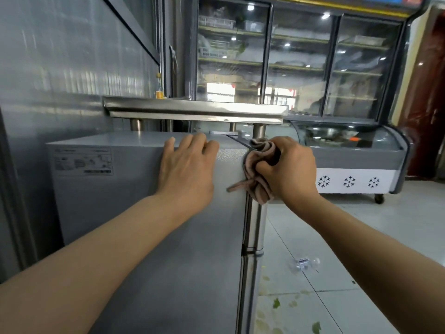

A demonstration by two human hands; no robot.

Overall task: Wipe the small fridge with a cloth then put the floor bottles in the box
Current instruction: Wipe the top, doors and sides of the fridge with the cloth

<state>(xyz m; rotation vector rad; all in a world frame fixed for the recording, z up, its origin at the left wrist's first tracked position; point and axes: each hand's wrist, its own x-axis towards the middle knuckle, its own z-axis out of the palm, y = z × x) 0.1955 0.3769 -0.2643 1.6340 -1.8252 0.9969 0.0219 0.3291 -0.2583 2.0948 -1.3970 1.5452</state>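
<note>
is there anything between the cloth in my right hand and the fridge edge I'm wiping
Nothing visible. The right hand grips the bunched brown cloth, which lies right at the small fridge's front corner. The left hand rests flat on the fridge's side, left of the cloth, not in its way.

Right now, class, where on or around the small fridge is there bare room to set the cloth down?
The fridge top is bare behind the left hand, up to the steel shelf. Bare floor tiles lie right of the fridge, between it and the display freezer. It is crowded at the front corner, where the right hand grips the cloth, and near the floor bottle.
</note>
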